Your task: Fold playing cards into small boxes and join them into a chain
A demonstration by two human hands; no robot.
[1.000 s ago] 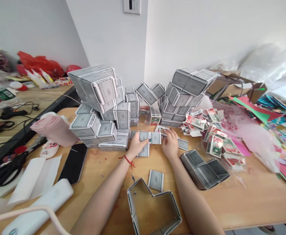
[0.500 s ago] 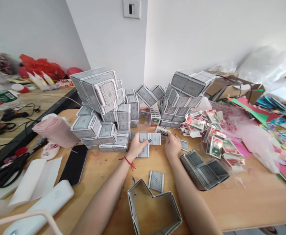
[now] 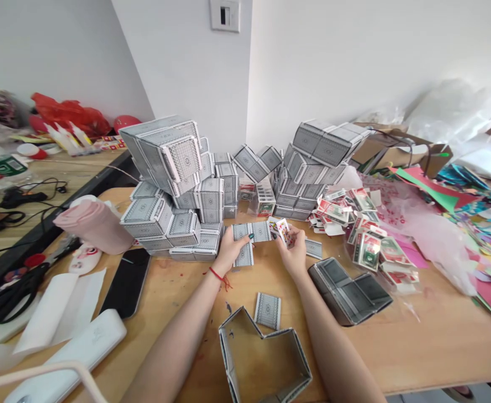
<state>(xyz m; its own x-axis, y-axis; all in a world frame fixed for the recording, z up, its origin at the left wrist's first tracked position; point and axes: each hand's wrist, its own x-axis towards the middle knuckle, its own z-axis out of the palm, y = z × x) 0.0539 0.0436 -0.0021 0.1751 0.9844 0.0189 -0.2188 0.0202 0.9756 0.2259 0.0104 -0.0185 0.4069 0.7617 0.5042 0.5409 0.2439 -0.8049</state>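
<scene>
My left hand [image 3: 230,251], a red string on its wrist, is closed on joined grey-patterned playing cards [image 3: 244,256] just above the table. Closed on a playing card [image 3: 283,230] whose coloured face shows, my right hand [image 3: 294,252] is close to the right end of those joined cards. Whether the two touch I cannot tell. A single patterned card [image 3: 313,248] lies right of my right hand. Nearer me lie a small patterned card piece [image 3: 267,311] and a notched, open frame made of cards [image 3: 298,352].
Stacked card-built blocks rise at the left [image 3: 165,151] and right [image 3: 325,145]. A dark notched card block [image 3: 352,291] sits beside my right forearm. Card boxes [image 3: 369,249] lie farther right. A phone [image 3: 126,282], pink cup [image 3: 89,224] and scissors [image 3: 22,285] are at left.
My right hand has lifted and turned, and a face-showing card now stands tilted in its fingers. The joined cards in my left hand have shifted slightly left and up at their right end.
</scene>
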